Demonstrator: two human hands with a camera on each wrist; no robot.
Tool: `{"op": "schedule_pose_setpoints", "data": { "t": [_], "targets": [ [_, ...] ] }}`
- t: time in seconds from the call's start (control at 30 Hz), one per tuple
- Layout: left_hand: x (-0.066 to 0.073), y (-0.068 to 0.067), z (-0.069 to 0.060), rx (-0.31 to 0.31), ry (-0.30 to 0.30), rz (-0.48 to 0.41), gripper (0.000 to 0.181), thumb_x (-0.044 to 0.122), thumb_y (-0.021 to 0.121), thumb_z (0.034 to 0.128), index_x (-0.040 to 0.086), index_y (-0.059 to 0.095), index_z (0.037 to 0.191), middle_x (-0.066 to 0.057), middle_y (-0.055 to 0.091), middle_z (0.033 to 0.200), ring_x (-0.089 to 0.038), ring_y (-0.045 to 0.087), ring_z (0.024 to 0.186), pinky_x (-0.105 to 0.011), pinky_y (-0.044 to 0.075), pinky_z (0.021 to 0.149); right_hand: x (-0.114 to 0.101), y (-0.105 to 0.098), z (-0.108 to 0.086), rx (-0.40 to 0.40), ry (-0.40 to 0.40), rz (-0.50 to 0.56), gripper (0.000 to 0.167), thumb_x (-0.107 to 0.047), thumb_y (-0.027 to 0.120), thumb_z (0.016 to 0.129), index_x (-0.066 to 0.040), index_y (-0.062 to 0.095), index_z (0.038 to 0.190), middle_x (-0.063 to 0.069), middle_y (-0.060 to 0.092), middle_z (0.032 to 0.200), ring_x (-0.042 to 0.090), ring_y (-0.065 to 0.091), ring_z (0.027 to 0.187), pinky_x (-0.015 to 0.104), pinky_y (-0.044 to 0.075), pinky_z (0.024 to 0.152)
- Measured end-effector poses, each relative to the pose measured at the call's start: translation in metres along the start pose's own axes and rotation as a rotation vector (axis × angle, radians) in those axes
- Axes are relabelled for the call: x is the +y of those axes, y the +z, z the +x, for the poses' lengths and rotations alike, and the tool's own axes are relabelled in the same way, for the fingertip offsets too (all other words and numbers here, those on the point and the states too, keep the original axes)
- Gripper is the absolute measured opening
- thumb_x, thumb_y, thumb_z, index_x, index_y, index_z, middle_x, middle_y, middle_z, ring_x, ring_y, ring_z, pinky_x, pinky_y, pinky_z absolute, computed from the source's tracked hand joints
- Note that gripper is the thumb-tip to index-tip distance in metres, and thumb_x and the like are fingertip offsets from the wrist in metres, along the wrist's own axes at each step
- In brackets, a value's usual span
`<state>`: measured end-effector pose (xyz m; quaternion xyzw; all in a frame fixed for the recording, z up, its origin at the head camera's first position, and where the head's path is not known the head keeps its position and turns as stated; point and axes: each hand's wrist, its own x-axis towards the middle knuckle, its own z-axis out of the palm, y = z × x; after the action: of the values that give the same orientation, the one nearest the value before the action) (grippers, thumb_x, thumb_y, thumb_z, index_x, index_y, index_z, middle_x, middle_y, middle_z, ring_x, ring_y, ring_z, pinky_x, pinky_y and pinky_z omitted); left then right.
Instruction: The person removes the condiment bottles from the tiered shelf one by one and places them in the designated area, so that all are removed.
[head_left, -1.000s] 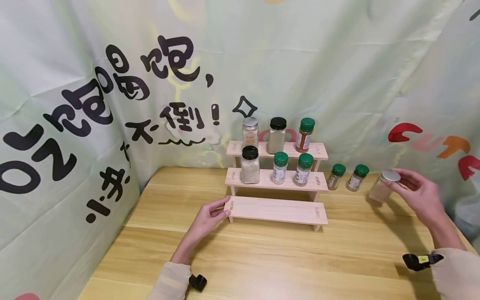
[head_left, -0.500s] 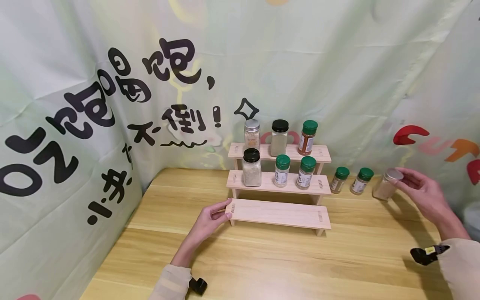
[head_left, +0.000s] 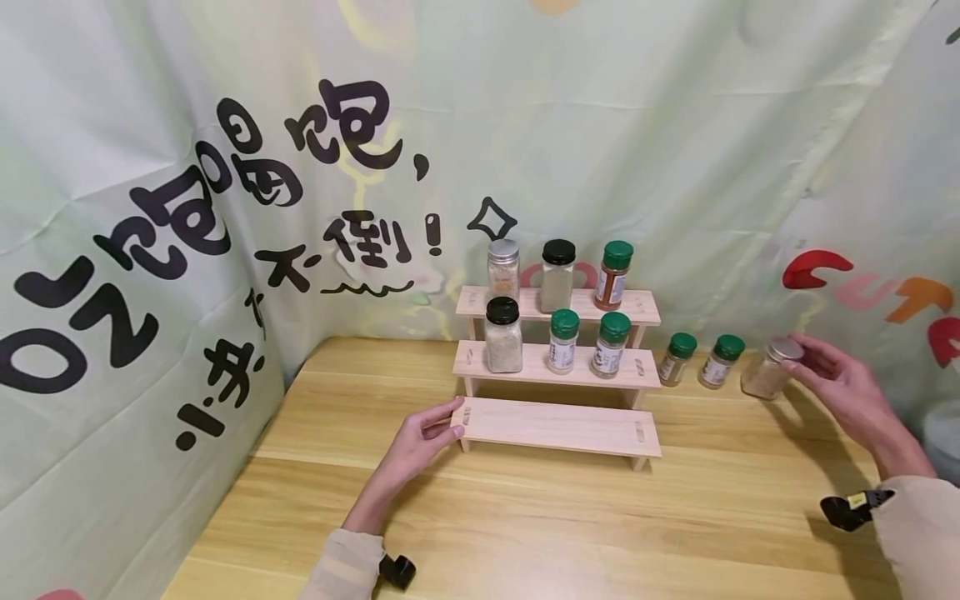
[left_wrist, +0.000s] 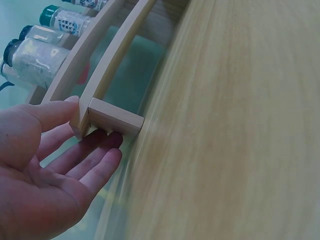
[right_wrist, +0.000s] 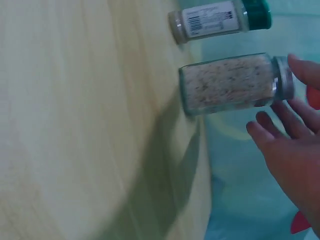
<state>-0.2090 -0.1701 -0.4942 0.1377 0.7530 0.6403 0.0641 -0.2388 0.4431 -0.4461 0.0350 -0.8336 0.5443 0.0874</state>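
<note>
My left hand point(head_left: 415, 442) holds the left end of the lowest step of a pale wooden three-step rack point(head_left: 555, 423). In the left wrist view the thumb of this hand point(left_wrist: 55, 165) lies on the shelf board point(left_wrist: 107, 62), with fingers by its side support. On the table right of the rack, my right hand point(head_left: 843, 387) pinches the silver lid of a glass jar point(head_left: 765, 377). The right wrist view shows pinkish grains in the jar point(right_wrist: 227, 85), its base on the table, and the hand point(right_wrist: 295, 135) around the lid.
Two green-capped bottles point(head_left: 676, 360) point(head_left: 722, 362) stand between rack and jar. The middle step bears a black-lidded jar point(head_left: 504, 342) and two green-capped bottles point(head_left: 562, 343) point(head_left: 610, 348). Three containers stand on the top step point(head_left: 647, 307). A printed curtain point(head_left: 675, 125) hangs behind.
The silver-lidded jar has come down from a more tilted pose to stand on the table, still in my right hand. My left hand keeps its place on the rack; the head view has shifted slightly.
</note>
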Motion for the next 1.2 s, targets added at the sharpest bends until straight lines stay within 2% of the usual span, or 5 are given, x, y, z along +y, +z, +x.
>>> {"op": "schedule_pose_setpoints", "data": {
  "t": [0.13,0.27,0.5,0.97,1.2],
  "targets": [
    [0.0,0.001,-0.001,0.005,-0.024,-0.003,0.051,0.004,0.069,0.0982,0.001,0.054,0.147,-0.025,0.047,0.152,-0.041,0.057,0.129,-0.03,0.056,0.097,-0.013,-0.001,-0.005,0.122,0.001,0.007,0.047,-0.011,0.068,0.1,-0.025,0.058,0.143,-0.034,0.058,0.115,-0.022,0.054,0.098,-0.001,0.044,0.076],
    [-0.002,0.001,-0.001,0.014,-0.002,0.022,0.05,0.004,0.069,0.0984,0.0,0.055,0.146,-0.024,0.049,0.151,-0.041,0.058,0.128,-0.03,0.056,0.097,-0.031,0.0,-0.011,0.228,-0.006,-0.007,0.039,-0.013,0.072,0.098,-0.026,0.064,0.134,-0.035,0.062,0.107,-0.021,0.056,0.096,-0.002,0.044,0.074],
    [-0.004,0.0,-0.001,0.009,0.022,0.027,0.049,0.003,0.067,0.0994,-0.005,0.052,0.146,-0.026,0.047,0.151,-0.044,0.056,0.129,-0.03,0.055,0.098,-0.065,0.016,-0.019,0.214,-0.091,-0.001,0.046,-0.007,0.069,0.099,-0.007,0.058,0.143,-0.025,0.065,0.117,-0.015,0.061,0.102,-0.001,0.045,0.082],
    [-0.002,0.001,0.001,0.005,0.008,0.024,0.049,0.003,0.068,0.0988,-0.003,0.054,0.146,-0.027,0.048,0.151,-0.043,0.057,0.128,-0.029,0.056,0.098,-0.098,0.042,-0.034,0.208,-0.205,-0.01,0.041,0.0,0.067,0.098,0.0,0.059,0.138,-0.011,0.069,0.12,-0.003,0.064,0.106,0.003,0.048,0.086],
    [-0.001,0.001,0.001,-0.006,0.004,0.005,0.05,0.002,0.067,0.0991,-0.003,0.052,0.147,-0.027,0.046,0.152,-0.043,0.055,0.13,-0.029,0.055,0.099,-0.112,0.058,-0.044,0.172,-0.246,0.16,0.04,0.004,0.067,0.097,0.004,0.06,0.137,0.001,0.069,0.122,0.003,0.065,0.109,0.006,0.049,0.089]
  ]
}}
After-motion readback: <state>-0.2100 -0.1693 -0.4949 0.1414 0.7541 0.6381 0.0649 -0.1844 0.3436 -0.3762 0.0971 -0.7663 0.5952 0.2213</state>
